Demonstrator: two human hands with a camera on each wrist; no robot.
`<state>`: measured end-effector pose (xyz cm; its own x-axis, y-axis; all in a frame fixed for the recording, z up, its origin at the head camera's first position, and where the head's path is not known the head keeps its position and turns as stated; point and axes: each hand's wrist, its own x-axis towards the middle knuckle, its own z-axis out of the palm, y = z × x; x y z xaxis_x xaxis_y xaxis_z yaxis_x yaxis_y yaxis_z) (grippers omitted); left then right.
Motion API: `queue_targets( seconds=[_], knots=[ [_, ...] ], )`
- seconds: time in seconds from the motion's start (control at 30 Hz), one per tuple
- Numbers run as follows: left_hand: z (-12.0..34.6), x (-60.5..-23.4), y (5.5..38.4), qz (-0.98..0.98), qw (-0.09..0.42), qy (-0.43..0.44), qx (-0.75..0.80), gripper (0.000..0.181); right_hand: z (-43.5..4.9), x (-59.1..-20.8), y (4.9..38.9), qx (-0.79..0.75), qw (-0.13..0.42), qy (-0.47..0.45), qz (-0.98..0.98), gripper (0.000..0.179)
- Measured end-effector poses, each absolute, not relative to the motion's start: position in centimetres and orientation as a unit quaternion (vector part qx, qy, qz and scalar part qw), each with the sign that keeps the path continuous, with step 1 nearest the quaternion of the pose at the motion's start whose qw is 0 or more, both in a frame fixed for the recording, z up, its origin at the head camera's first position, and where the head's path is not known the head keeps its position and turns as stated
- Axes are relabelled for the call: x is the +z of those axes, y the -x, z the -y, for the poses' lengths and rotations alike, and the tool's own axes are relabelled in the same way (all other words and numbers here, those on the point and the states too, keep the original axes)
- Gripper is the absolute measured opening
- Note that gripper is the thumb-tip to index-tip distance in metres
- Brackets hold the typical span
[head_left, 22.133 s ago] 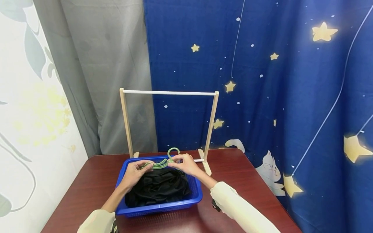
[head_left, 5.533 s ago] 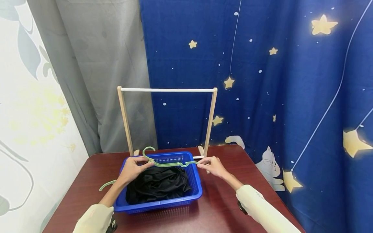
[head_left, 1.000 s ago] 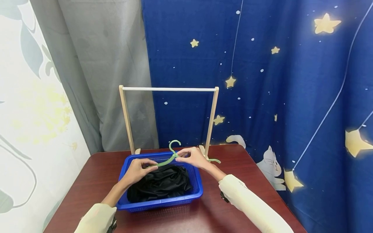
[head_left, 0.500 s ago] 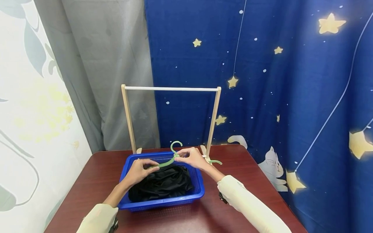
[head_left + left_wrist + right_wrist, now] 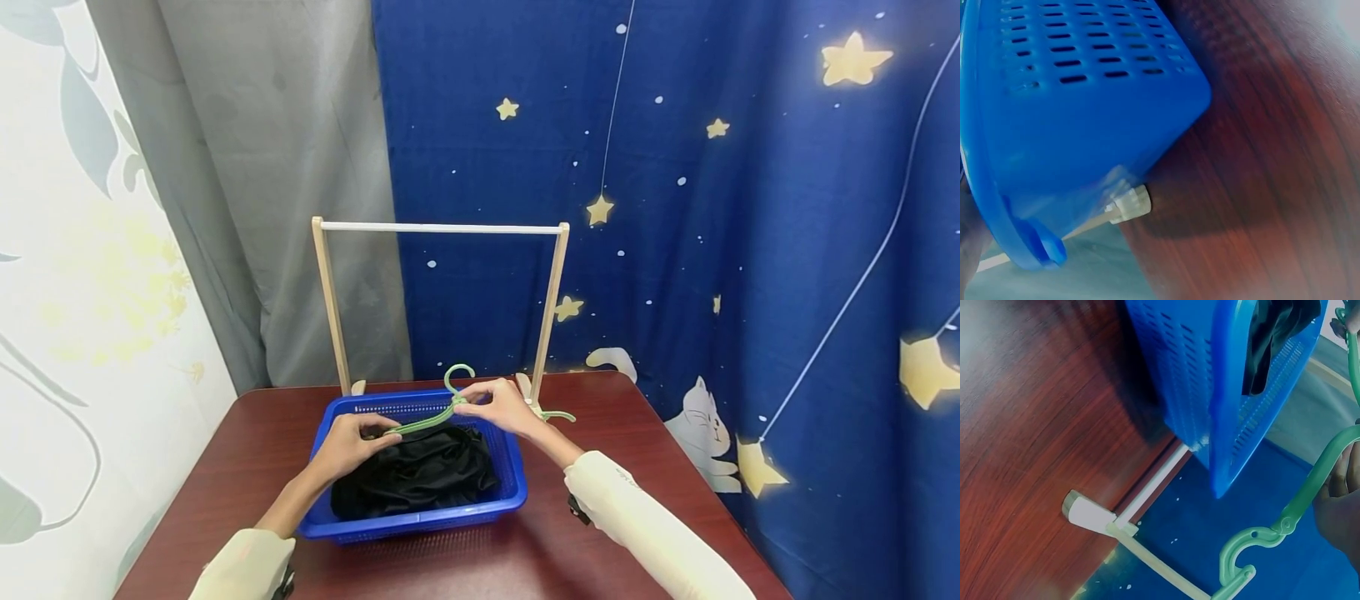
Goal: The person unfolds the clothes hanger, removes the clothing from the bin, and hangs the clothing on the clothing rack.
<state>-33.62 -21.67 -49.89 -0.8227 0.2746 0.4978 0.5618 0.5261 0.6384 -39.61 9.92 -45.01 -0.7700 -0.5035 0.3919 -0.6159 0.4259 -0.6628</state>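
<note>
A blue slotted basket [image 5: 1091, 125] is standing on a reddish-brown table [image 5: 1260, 156], and rows of short openings are running along its wall. On the far side, a pale foot [image 5: 1133, 204] is resting on the table near the basket (whether touching, I cannot tell). A pale bar [image 5: 1089, 225] is extending from it. Farther off, grey-green cloth [image 5: 1107, 272] is hanging. Part of the left hand [image 5: 969, 234], blurred, is showing beside the rim.

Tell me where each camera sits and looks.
Head: worn on the head, faces forward and down at green hanger, blue basket, rack; left hand, right hand, sleeves show.
Left wrist: on that wrist, faces basket and table; blurred hand at left edge.
Right wrist: on that wrist, faces hanger and basket; both hands partly at right edge.
Both wrist views share basket and table.
</note>
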Motion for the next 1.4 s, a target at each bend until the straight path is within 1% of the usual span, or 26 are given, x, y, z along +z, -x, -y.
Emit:
queue_targets(
  seconds=[0.23, 0.33, 0.47, 0.6, 0.77, 0.97, 1.07, 1.2, 1.33, 1.4],
  knots=[
    [23.1, -50.5, 33.7, 0.861, 0.189, 0.250, -0.401, 0.014, -11.1, -44.9, 39.8, 0.421, 0.068, -0.323, 0.845, 0.022],
    [23.8, -50.8, 33.7, 0.868, 0.200, 0.241, -0.386, 0.015, -11.7, -44.9, 39.9, 0.416, 0.084, -0.329, 0.844, 0.022],
    [24.7, -51.3, 33.6, 0.880, 0.225, 0.227, -0.352, 0.015, -12.3, -44.9, 39.9, 0.412, 0.102, -0.338, 0.840, 0.021],
    [25.3, -51.8, 33.5, 0.882, 0.256, 0.226, -0.325, 0.018, -12.9, -45.0, 40.0, 0.414, 0.092, -0.324, 0.846, 0.021],
    [25.8, -52.2, 33.5, 0.881, 0.290, 0.229, -0.296, 0.025, -13.6, -45.2, 40.0, 0.418, 0.092, -0.320, 0.846, 0.022],
    [26.4, -52.9, 33.3, 0.891, 0.315, 0.219, -0.242, 0.030, -14.2, -45.5, 40.1, 0.417, 0.090, -0.305, 0.852, 0.023],
    [26.6, -53.1, 33.1, 0.900, 0.307, 0.205, -0.230, 0.032, -14.5, -45.6, 40.1, 0.415, 0.095, -0.301, 0.854, 0.023],
    [26.7, -53.0, 33.0, 0.915, 0.278, 0.182, -0.230, 0.032, -14.9, -45.7, 39.9, 0.417, 0.095, -0.296, 0.854, 0.022],
    [26.7, -52.9, 33.1, 0.920, 0.260, 0.179, -0.231, 0.023, -15.1, -45.8, 39.9, 0.421, 0.088, -0.294, 0.854, 0.023],
    [26.7, -52.9, 33.2, 0.919, 0.261, 0.187, -0.229, 0.017, -15.1, -45.9, 39.9, 0.424, 0.083, -0.293, 0.853, 0.023]
  ],
)
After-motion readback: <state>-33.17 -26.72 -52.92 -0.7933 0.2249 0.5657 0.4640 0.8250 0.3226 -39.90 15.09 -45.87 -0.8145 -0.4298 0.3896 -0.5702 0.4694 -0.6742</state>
